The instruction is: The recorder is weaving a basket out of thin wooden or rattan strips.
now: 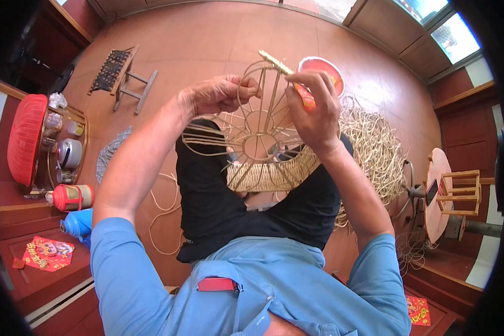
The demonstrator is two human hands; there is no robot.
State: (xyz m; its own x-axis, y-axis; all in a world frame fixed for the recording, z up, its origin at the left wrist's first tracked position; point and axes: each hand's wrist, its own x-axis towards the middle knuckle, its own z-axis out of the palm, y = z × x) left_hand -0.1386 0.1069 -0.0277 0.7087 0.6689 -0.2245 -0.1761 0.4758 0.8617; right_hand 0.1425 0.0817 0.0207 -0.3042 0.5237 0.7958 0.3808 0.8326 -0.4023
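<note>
Left hand [225,94] pinching the frame [256,135], right hand [317,116] curled round a red object [304,96], I feared a slackened pinch could skew the weave [274,61].

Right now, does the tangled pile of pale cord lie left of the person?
No, the pile lies on the floor to their right.

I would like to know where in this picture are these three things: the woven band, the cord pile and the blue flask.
Woven band [266,177]: head view, middle of its plaited side.
Cord pile [371,154]: head view, loops near its middle.
Blue flask [79,222]: head view, its body.
</note>
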